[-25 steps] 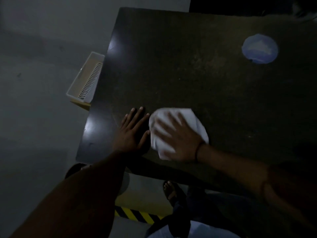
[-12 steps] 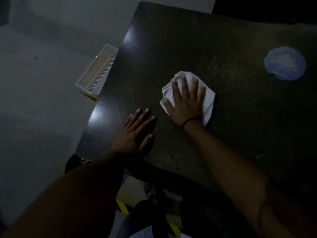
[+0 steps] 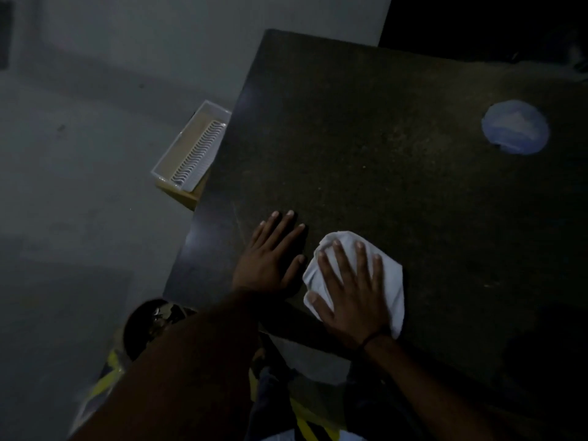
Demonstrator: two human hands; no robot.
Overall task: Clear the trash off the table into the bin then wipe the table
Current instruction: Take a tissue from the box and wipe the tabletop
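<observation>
The white cloth (image 3: pixel 394 276) lies under the right hand's (image 3: pixel 353 300) spread fingers (image 3: pixel 361 262), near the table's (image 3: pixel 381 138) front edge. The left hand (image 3: pixel 270 259) rests flat beside it, fingers a little apart. Below the table's front corner is a dark bin (image 3: pixel 140 326); it may hold trash.

I'm getting a very dim, underexposed head view here. The worktop (image 3: pixel 397 186) reads almost black, with grainy speckle all over it. A soft sheen runs along its left edge where light catches the surface. The grey floor (image 3: pixel 79 186) is lighter, but murky and noisy. The white cloth (image 3: pixel 393 288) is the brightest thing I've got, and it isn't blown out. The left forearm (image 3: pixel 178 377), close to the lens, is a soft dark blur. The right-hand corners sink into black, and the worktop's edges lean with the wide lens.
</observation>
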